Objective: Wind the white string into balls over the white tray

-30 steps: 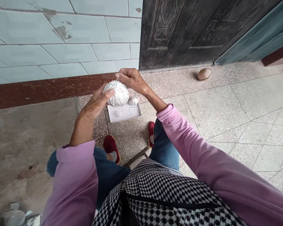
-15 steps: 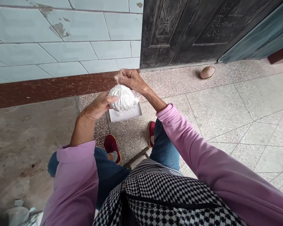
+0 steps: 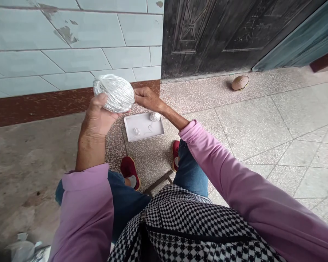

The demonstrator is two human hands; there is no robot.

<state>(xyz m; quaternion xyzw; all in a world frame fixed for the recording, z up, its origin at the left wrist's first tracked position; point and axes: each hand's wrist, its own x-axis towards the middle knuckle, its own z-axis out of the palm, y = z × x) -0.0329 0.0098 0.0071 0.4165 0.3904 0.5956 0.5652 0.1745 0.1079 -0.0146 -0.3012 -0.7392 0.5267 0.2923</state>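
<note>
Left hand (image 3: 95, 120) holds the white ball (image 3: 116, 95) up in front of the wall (image 3: 87, 31), above and left of the tray (image 3: 142, 122); thumb laid over the ball's near side, other fingers under and behind it, mostly hidden. Ball wound of shiny strand, long axis running toward the right hand (image 3: 148, 99). That hand is at the ball's right end, fingers curled, tips at or just beside the windings; cannot tell whether they pinch a strand. Tray on the floor (image 3: 190, 136), beyond the shoes (image 3: 130, 171). In it: a smaller ball, the bobble (image 3: 154, 116), at the far right corner; a little clump (image 3: 137, 131) near the left end; thin thread (image 3: 149, 128) between, loosely curved. Brown rounded object (image 3: 239, 83) by the door (image 3: 202, 32).
</note>
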